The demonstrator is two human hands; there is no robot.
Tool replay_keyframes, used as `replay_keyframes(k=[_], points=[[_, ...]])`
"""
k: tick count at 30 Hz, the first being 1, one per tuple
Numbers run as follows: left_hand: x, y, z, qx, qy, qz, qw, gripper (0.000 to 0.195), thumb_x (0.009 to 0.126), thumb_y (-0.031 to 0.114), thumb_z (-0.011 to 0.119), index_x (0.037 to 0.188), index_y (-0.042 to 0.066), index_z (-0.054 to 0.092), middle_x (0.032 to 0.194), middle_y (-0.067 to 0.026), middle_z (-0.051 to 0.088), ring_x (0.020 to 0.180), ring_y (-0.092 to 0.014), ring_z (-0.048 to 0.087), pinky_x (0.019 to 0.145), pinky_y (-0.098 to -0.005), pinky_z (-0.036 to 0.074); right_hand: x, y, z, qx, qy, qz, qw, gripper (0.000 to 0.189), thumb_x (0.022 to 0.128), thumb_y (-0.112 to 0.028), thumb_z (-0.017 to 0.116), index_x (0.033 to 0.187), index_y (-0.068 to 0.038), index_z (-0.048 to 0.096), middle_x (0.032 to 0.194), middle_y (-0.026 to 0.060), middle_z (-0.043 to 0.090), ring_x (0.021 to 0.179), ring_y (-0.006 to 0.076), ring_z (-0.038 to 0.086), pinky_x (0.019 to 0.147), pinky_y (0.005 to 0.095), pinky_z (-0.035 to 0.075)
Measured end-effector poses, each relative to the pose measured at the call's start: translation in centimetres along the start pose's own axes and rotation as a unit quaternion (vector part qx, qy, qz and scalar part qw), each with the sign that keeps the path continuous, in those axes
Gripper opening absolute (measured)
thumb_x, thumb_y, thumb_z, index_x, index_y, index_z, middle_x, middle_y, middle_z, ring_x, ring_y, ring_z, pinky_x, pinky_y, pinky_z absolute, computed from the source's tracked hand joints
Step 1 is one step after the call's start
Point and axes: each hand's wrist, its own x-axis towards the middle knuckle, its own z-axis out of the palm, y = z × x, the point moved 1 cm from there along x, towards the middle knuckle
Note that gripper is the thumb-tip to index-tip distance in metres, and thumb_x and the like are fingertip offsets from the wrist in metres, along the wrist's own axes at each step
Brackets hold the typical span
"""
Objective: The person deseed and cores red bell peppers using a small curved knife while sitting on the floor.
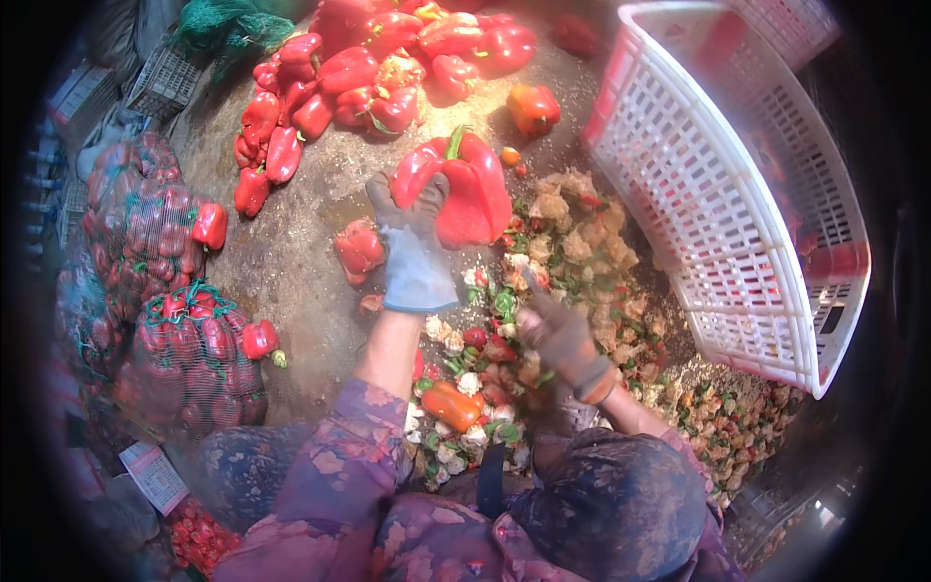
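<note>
My left hand (409, 240), in a grey work glove with a pale cuff, grips a large red bell pepper (476, 193) from its near left side. The pepper's green stem points away from me. My right hand (560, 335), gloved in brown-grey with an orange cuff, hovers to the lower right over a litter of pepper cores (582, 240). It is blurred, and whether its fingers hold anything is unclear. A crumpled red pepper (359, 251) lies just left of my left wrist. Closer to my knees, an orange-red pepper (452, 406) rests among seedy cores and green stems.
Red bell peppers (349, 73) are heaped at the far side, with an orange-red one (533, 109) apart. A white plastic crate (705, 182) leans at right, holding red pieces. Mesh sacks of peppers (196, 356) stand at left; green netting (225, 25) lies behind.
</note>
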Motion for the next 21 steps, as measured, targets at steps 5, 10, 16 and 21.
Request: replay_keyframes(k=[5,10,16,21], points=[[-3.1,-1.0,3.0,0.136,0.023,0.025,0.99,0.05,0.086,0.019,0.078,0.122,0.003,0.047,0.121,-0.0059,0.057,0.101,-0.015,0.06,0.086,-0.0327,0.055,3.0,-7.2,-4.0,0.114,0.054,-0.131,0.983,0.076,0.082,-0.009,0.078,0.146,-0.006,0.037,0.117,0.0151,0.065,0.098,0.0157,0.066,0.079,0.0292,0.057],[-3.1,-0.2,4.2,-0.237,-0.107,-0.184,0.948,0.047,0.094,0.036,0.066,0.125,0.003,0.052,0.117,-0.01,0.062,0.104,-0.021,0.065,0.089,-0.0359,0.056,3.3,-3.3,-6.6,0.454,-0.032,-0.061,0.888,0.069,0.088,-0.02,0.065,0.149,-0.005,0.036,0.129,0.0091,0.058,0.113,0.0181,0.059,0.095,0.0337,0.05],[-2.9,-0.1,3.5,-0.121,-0.063,-0.216,0.967,0.043,0.096,0.031,0.063,0.129,0.005,0.052,0.118,-0.0087,0.062,0.106,-0.02,0.064,0.09,-0.036,0.055,2.7,-5.9,-10.1,0.03,0.182,-0.256,0.949,0.073,0.078,-0.023,0.081,0.141,-0.007,0.047,0.141,0.0137,0.052,0.111,0.0276,0.064,0.093,0.0395,0.053],[-3.5,-0.3,3.1,-0.072,-0.113,-0.2,0.971,0.025,0.095,0.012,0.06,0.119,0.004,0.058,0.111,-0.0052,0.064,0.099,-0.015,0.063,0.088,-0.0287,0.052,3.2,-10.7,-7.6,-0.351,0.0,-0.33,0.876,0.056,0.068,-0.017,0.082,0.12,-0.011,0.063,0.131,0.0145,0.058,0.095,0.0345,0.068,0.078,0.0427,0.055]])
